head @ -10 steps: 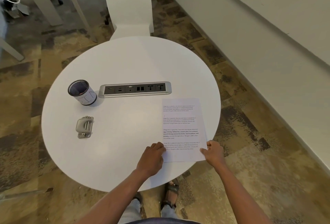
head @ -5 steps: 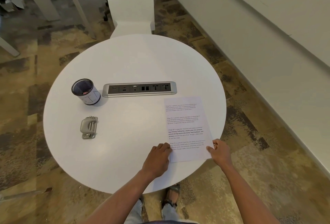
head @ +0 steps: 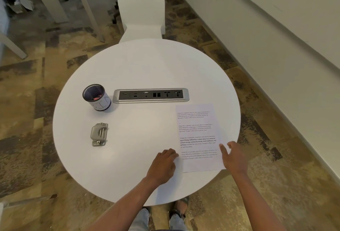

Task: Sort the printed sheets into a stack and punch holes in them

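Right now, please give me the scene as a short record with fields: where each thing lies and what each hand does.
sheets: flat on the table, near its right edge, text up; how many, cannot tell
left hand: curled fingers at the sheets' lower left edge; grip unclear
right hand: fingers straight, at the sheets' lower right edge, blurred
punch: on the left of the table, apart from the sheets, no hand on it
cup: upright behind the punch, left of the socket strip
chair: at the table's far side

Printed sheets [head: 197,137] flat near table's right edge; grey hole punch [head: 99,134] left.
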`<control>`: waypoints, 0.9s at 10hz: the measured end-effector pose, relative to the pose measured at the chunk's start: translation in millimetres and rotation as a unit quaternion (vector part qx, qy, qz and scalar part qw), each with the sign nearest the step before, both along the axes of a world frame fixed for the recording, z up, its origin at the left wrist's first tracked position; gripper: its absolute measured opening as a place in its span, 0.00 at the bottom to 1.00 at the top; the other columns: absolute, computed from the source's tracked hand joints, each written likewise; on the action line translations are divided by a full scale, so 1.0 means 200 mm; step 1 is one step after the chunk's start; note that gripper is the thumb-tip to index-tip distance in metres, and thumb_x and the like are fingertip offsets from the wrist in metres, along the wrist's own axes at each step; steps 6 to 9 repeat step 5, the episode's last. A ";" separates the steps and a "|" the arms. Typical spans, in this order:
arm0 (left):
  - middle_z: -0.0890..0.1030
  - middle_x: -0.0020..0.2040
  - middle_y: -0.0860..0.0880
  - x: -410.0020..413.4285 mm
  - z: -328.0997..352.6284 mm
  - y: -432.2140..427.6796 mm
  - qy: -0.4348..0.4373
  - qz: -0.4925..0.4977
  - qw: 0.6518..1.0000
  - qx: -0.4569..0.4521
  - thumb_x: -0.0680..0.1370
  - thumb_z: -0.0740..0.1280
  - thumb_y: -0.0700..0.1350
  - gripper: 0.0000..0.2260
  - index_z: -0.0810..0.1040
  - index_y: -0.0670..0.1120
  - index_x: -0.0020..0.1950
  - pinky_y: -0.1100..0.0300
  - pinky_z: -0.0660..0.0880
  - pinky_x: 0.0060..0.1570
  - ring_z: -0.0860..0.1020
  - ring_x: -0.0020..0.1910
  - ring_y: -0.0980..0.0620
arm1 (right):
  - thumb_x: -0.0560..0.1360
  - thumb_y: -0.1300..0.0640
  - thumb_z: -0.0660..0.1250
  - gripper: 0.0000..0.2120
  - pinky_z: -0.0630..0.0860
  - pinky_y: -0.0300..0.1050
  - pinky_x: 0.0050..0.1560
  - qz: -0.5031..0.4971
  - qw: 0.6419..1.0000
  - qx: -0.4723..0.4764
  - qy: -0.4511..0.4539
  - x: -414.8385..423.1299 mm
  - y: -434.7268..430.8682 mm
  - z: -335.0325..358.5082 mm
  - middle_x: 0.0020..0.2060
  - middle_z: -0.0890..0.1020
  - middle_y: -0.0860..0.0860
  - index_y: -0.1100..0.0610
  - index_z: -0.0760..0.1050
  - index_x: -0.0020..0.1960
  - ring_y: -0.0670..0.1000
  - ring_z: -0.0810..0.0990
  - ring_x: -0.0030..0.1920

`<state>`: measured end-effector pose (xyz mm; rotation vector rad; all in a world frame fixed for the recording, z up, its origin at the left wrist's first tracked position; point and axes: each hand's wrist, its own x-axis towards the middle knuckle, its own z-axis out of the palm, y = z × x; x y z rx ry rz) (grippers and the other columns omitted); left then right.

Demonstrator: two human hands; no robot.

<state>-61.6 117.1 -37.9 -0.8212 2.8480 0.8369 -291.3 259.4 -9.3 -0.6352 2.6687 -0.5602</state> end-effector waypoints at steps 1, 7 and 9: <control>0.74 0.66 0.48 0.06 0.01 -0.09 0.018 0.059 0.998 -0.015 0.79 0.55 0.45 0.18 0.71 0.45 0.68 0.56 0.67 0.62 0.72 0.64 0.47 | 0.78 0.43 0.59 0.26 0.71 0.53 0.64 0.069 0.997 -0.034 0.005 0.07 -0.12 0.05 0.66 0.75 0.58 0.62 0.69 0.68 0.58 0.73 0.66; 0.58 0.78 0.48 0.21 0.14 -0.47 0.053 0.223 0.967 -0.115 0.81 0.42 0.53 0.26 0.57 0.46 0.76 0.54 0.52 0.75 0.54 0.77 0.50 | 0.78 0.37 0.41 0.35 0.39 0.42 0.76 0.289 0.951 -0.072 0.087 0.52 -0.73 0.08 0.79 0.49 0.50 0.57 0.46 0.78 0.46 0.42 0.78; 0.58 0.78 0.48 0.21 0.14 -0.47 0.053 0.223 0.967 -0.115 0.81 0.42 0.53 0.26 0.57 0.46 0.76 0.54 0.52 0.75 0.54 0.77 0.50 | 0.78 0.37 0.41 0.35 0.39 0.42 0.76 0.289 0.951 -0.072 0.087 0.52 -0.73 0.08 0.79 0.49 0.50 0.57 0.46 0.78 0.46 0.42 0.78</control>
